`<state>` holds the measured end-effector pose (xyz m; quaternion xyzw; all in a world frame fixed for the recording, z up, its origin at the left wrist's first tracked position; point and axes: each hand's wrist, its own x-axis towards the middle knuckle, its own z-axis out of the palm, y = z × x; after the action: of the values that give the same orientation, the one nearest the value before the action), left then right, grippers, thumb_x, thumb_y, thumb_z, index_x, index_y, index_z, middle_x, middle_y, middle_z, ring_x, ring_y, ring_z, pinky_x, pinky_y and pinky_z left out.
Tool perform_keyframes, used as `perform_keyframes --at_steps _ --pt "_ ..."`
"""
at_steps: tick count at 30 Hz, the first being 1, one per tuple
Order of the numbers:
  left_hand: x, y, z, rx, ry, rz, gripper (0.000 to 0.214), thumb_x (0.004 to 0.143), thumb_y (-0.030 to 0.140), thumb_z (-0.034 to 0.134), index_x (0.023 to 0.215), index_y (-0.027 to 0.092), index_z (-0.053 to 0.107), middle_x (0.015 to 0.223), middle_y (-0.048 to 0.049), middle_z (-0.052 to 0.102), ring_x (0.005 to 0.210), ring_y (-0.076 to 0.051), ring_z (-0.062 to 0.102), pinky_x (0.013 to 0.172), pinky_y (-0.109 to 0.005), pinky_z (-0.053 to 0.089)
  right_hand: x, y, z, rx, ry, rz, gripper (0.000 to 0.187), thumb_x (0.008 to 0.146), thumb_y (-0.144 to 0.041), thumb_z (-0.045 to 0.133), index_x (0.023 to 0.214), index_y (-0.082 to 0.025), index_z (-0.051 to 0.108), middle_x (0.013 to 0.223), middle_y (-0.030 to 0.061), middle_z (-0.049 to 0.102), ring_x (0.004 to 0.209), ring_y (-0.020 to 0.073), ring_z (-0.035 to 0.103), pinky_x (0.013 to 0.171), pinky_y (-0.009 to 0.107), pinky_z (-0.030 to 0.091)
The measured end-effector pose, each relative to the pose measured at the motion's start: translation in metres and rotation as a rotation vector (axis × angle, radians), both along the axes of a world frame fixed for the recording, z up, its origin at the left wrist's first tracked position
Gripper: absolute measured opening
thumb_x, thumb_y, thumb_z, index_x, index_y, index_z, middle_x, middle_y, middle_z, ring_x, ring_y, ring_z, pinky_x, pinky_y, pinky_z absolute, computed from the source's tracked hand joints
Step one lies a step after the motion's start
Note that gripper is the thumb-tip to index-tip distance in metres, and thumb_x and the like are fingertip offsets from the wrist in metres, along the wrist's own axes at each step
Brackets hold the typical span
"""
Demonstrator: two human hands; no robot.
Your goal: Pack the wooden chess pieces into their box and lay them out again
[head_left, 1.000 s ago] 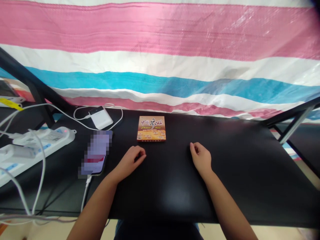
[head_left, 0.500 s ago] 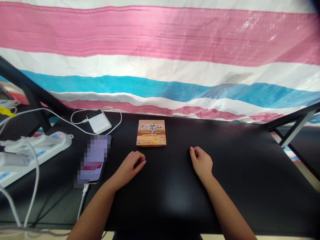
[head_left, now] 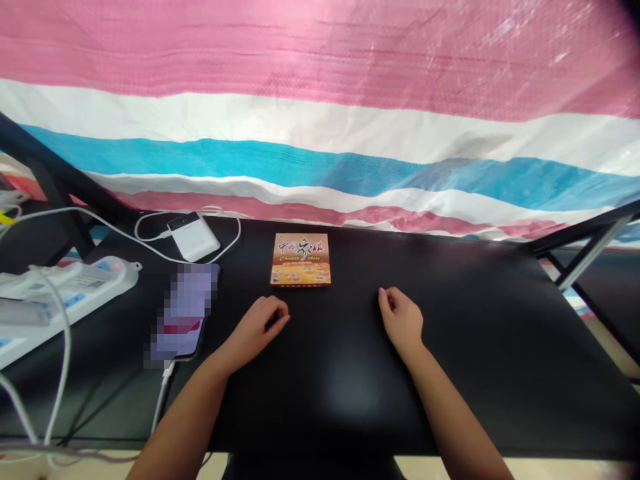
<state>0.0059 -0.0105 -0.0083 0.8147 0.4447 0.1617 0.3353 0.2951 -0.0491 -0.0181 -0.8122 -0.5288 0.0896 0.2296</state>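
Note:
A flat orange Chinese chess box (head_left: 301, 260) lies on the black table (head_left: 345, 353), in front of and between my two hands. My left hand (head_left: 260, 328) rests on the table near the box's lower left corner without touching it. Its fingers are loosely curled in towards the thumb, and nothing shows in them. To the right of the box, my right hand (head_left: 401, 319) rests in a loose fist, thumb side up, apart from the box. I see nothing in it.
Left of my left arm lies a phone (head_left: 185, 310) with a blurred screen, plugged into a white cable. A white power bank (head_left: 194, 237) sits behind it. A power strip (head_left: 80, 293) with chargers and cables fills the far left. Striped plastic sheeting (head_left: 320, 113) hangs behind the table.
The whole view has shifted slightly, so everything appears a little higher and further left. Neither hand has visibly moved on the table, and the box stays in its place.

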Motion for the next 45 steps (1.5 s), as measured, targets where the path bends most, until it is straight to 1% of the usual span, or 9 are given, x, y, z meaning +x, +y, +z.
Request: perform_keyframes --at_steps 5,15,21,26,35,42,45 --pt "0.000 -0.001 0.000 0.001 -0.002 0.001 0.013 0.087 0.029 0.043 0.082 0.019 0.050 0.080 -0.0018 0.053 0.076 -0.017 0.047 0.068 -0.028 0.039 0.002 -0.002 -0.002 -0.001 0.005 0.012 0.038 0.084 -0.045 0.033 0.057 -0.019 0.044 0.050 -0.0031 0.042 0.048 0.0099 0.040 0.047 0.021 0.023" --pt "0.000 -0.003 -0.001 0.018 -0.009 0.002 0.012 0.086 0.027 0.042 0.081 0.019 0.050 0.080 -0.0022 0.053 0.076 -0.017 0.047 0.070 -0.029 0.039 0.001 -0.005 -0.001 0.040 0.066 0.023 0.039 0.083 -0.047 0.034 0.058 -0.019 0.046 0.050 -0.0035 0.042 0.047 0.0098 0.040 0.047 0.022 0.026" --pt "0.000 -0.002 0.000 0.005 -0.027 0.021 0.012 0.086 0.026 0.043 0.080 0.019 0.051 0.079 -0.0016 0.053 0.075 -0.016 0.048 0.068 -0.027 0.040 0.003 -0.003 -0.005 0.010 0.034 0.010 0.038 0.084 -0.046 0.035 0.058 -0.020 0.045 0.049 -0.0040 0.042 0.047 0.0098 0.041 0.047 0.021 0.025" --pt "-0.001 -0.001 0.001 0.000 -0.036 0.031 0.012 0.085 0.027 0.044 0.080 0.020 0.052 0.078 -0.0014 0.053 0.074 -0.016 0.049 0.066 -0.027 0.041 0.001 -0.001 -0.001 -0.023 0.009 0.000 0.038 0.084 -0.046 0.034 0.059 -0.020 0.046 0.051 -0.0031 0.045 0.050 0.0107 0.044 0.047 0.021 0.025" --pt "0.000 -0.004 0.002 0.003 -0.029 0.026 0.012 0.086 0.026 0.042 0.080 0.020 0.051 0.079 -0.0022 0.053 0.076 -0.017 0.049 0.070 -0.028 0.042 0.001 -0.001 -0.003 -0.017 0.010 0.000 0.039 0.083 -0.048 0.033 0.058 -0.020 0.045 0.050 -0.0029 0.045 0.049 0.0111 0.044 0.047 0.021 0.025" --pt "-0.001 -0.005 0.002 0.002 -0.059 0.035 0.012 0.086 0.025 0.043 0.080 0.020 0.051 0.079 -0.0021 0.053 0.077 -0.016 0.049 0.070 -0.029 0.042 -0.001 -0.004 0.001 0.015 0.043 0.007 0.040 0.082 -0.049 0.033 0.057 -0.020 0.043 0.049 -0.0029 0.044 0.048 0.0117 0.044 0.046 0.022 0.026" --pt "-0.004 -0.005 0.004 -0.033 -0.089 0.055 0.011 0.086 0.027 0.043 0.082 0.020 0.051 0.079 -0.0018 0.052 0.074 -0.015 0.049 0.068 -0.028 0.043 -0.004 -0.004 0.005 0.035 0.122 -0.013 0.039 0.081 -0.049 0.036 0.058 -0.020 0.047 0.050 -0.0023 0.046 0.048 0.0123 0.044 0.047 0.023 0.029"
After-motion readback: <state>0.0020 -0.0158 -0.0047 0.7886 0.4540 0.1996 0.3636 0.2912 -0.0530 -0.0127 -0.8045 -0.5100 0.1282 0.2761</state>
